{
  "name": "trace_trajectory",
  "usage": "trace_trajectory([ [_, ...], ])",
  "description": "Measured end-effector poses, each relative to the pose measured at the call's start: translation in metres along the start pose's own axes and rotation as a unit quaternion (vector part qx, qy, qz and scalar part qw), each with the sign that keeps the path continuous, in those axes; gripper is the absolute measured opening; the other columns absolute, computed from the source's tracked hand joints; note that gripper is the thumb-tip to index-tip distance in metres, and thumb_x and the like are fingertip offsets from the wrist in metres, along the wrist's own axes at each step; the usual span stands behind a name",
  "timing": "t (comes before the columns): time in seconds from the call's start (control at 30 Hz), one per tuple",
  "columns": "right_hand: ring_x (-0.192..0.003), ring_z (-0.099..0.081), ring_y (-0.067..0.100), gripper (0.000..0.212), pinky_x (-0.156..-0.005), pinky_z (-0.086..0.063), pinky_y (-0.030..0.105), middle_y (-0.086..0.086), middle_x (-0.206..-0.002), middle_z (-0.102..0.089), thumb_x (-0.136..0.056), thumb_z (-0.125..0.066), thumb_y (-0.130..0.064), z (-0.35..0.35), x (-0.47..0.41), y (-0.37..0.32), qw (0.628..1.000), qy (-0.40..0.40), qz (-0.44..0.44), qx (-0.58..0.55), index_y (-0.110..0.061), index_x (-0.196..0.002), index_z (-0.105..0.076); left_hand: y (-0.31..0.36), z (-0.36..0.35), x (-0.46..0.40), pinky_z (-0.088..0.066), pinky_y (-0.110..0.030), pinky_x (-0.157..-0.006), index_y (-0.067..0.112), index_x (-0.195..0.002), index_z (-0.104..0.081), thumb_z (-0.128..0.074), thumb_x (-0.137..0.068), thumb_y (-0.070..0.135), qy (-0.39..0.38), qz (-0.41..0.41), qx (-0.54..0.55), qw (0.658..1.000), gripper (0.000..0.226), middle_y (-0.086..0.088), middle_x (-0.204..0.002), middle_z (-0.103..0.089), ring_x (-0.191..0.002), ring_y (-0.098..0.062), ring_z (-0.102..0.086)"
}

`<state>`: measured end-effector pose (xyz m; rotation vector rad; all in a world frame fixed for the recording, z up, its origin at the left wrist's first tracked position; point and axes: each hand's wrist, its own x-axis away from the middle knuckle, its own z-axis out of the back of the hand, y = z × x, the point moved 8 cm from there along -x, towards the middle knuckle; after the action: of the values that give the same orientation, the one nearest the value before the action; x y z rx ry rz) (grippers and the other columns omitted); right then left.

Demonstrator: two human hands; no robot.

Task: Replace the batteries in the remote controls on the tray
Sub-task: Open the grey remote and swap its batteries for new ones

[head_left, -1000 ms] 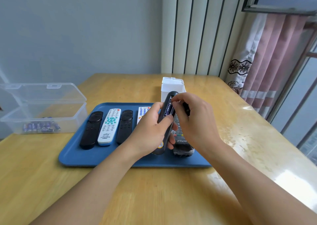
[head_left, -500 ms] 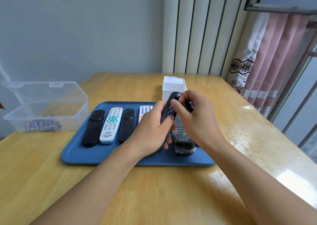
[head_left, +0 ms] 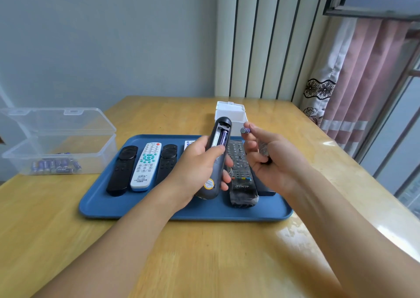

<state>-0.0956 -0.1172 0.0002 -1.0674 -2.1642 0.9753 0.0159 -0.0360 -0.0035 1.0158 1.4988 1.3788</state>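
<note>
My left hand [head_left: 197,164] grips a dark grey remote [head_left: 216,154] above the blue tray [head_left: 141,209], back side up, its battery bay uncovered with one purple battery [head_left: 223,138] still inside. My right hand [head_left: 272,159] pinches a second purple battery [head_left: 245,130] just right of the remote's top, with something dark tucked in its curled lower fingers. On the tray lie two black remotes [head_left: 121,169] [head_left: 167,161], a white remote [head_left: 146,164], a partly hidden white one [head_left: 189,143] and a black many-buttoned remote [head_left: 241,175].
An open clear plastic box [head_left: 68,147] with several purple batteries [head_left: 55,166] stands at the table's left. A small white box [head_left: 231,113] sits just behind the tray. Curtain and window lie to the right, past the table edge.
My right hand has pulled one battery out of the remote's bay and drawn away to the right. The left hand still holds the remote, now with the bay plainly exposed.
</note>
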Motion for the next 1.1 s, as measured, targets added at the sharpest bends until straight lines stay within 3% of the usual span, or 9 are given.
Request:
trace_trajectory([
  [0.23, -0.052, -0.044, 0.008, 0.007, -0.036, -0.032, 0.014, 0.002, -0.068, -0.052, -0.098, -0.058, -0.009, 0.006, -0.005, 0.016, 0.999, 0.033, -0.014, 0.028, -0.006, -0.101, -0.064, -0.009, -0.008, 0.005, -0.063, -0.035, -0.063, 0.000, -0.113, -0.068, -0.053, -0.103, 0.018, -0.014, 0.100, 0.229, 0.968, 0.025, -0.015, -0.089, -0.071, -0.076, -0.023, -0.071],
  [0.37, -0.055, -0.056, 0.012, 0.012, -0.038, -0.040, 0.015, 0.011, -0.077, -0.057, -0.097, -0.058, -0.006, 0.007, -0.004, 0.022, 0.997, 0.051, -0.054, -0.031, -0.002, -0.100, -0.069, -0.011, -0.010, 0.005, -0.064, -0.041, -0.068, -0.003, -0.124, -0.064, -0.049, -0.104, 0.021, -0.020, 0.122, 0.252, 0.960, 0.034, -0.018, -0.104, -0.071, -0.096, -0.031, -0.072],
  [0.47, -0.066, -0.068, 0.017, 0.014, -0.044, -0.051, 0.016, 0.019, -0.096, -0.063, -0.099, -0.055, -0.003, 0.008, -0.004, 0.026, 0.990, 0.048, -0.102, -0.088, 0.002, -0.103, -0.068, -0.008, -0.004, 0.004, -0.063, -0.035, -0.059, -0.004, -0.128, -0.061, -0.048, -0.106, 0.021, 0.003, 0.110, 0.223, 0.969, 0.036, -0.018, -0.103, -0.071, -0.081, -0.028, -0.075],
  [0.6, -0.073, -0.065, 0.022, 0.015, -0.053, -0.060, 0.025, 0.021, -0.109, -0.057, -0.099, -0.050, 0.001, 0.002, -0.003, 0.029, 0.984, 0.023, -0.128, -0.124, 0.004, -0.103, -0.064, -0.005, 0.000, 0.005, -0.058, -0.029, -0.051, -0.001, -0.122, -0.065, -0.049, -0.105, 0.027, 0.013, 0.095, 0.173, 0.980, 0.036, -0.015, -0.097, -0.070, -0.068, -0.023, -0.071],
  [0.7, -0.057, -0.048, 0.014, 0.012, -0.046, -0.048, 0.019, 0.010, -0.082, -0.053, -0.099, -0.051, -0.002, 0.000, -0.003, 0.029, 0.988, 0.004, -0.127, -0.091, 0.000, -0.100, -0.063, -0.005, 0.002, 0.004, -0.055, -0.029, -0.048, 0.003, -0.116, -0.066, -0.049, -0.105, 0.037, 0.013, 0.091, 0.152, 0.984, 0.039, -0.013, -0.094, -0.069, -0.069, -0.026, -0.068],
  [0.8, -0.048, -0.028, 0.010, 0.006, -0.039, -0.027, 0.019, -0.002, -0.063, -0.036, -0.096, -0.061, -0.010, 0.003, -0.006, 0.008, 0.992, 0.013, -0.012, 0.122, -0.009, -0.091, -0.065, -0.006, 0.002, 0.003, -0.051, -0.029, -0.046, 0.005, -0.114, -0.064, -0.047, -0.105, 0.042, 0.013, 0.082, 0.125, 0.989, 0.042, -0.011, -0.088, -0.068, -0.064, -0.026, -0.064],
  [0.87, -0.046, -0.027, 0.009, 0.007, -0.041, -0.025, 0.018, -0.009, -0.055, -0.035, -0.093, -0.067, -0.015, -0.009, 0.002, -0.018, 0.930, -0.007, 0.145, 0.338, -0.013, -0.086, -0.066, -0.004, 0.000, 0.003, -0.050, -0.029, -0.045, 0.005, -0.113, -0.064, -0.044, -0.105, 0.045, 0.005, 0.069, 0.105, 0.992, 0.045, -0.012, -0.087, -0.066, -0.060, -0.024, -0.061],
  [1.0, -0.048, -0.031, 0.011, 0.017, -0.048, -0.025, 0.018, -0.009, -0.051, -0.030, -0.077, -0.082, -0.024, -0.039, 0.030, -0.037, 0.696, -0.026, 0.368, 0.616, -0.020, -0.087, -0.068, -0.001, -0.005, 0.007, -0.049, -0.028, -0.044, 0.012, -0.102, -0.064, -0.040, -0.104, 0.053, -0.016, 0.052, 0.034, 0.998, 0.048, -0.013, -0.080, -0.062, -0.051, -0.021, -0.060],
  [1.1, -0.053, -0.041, 0.009, 0.023, -0.049, -0.028, 0.017, -0.009, -0.050, -0.032, -0.073, -0.083, -0.026, -0.043, 0.034, -0.037, 0.643, -0.030, 0.387, 0.660, -0.024, -0.090, -0.067, 0.000, -0.009, 0.010, -0.048, -0.027, -0.043, 0.012, -0.100, -0.064, -0.037, -0.104, 0.056, -0.032, 0.050, 0.000, 0.998, 0.052, -0.010, -0.074, -0.061, -0.046, -0.018, -0.059],
])
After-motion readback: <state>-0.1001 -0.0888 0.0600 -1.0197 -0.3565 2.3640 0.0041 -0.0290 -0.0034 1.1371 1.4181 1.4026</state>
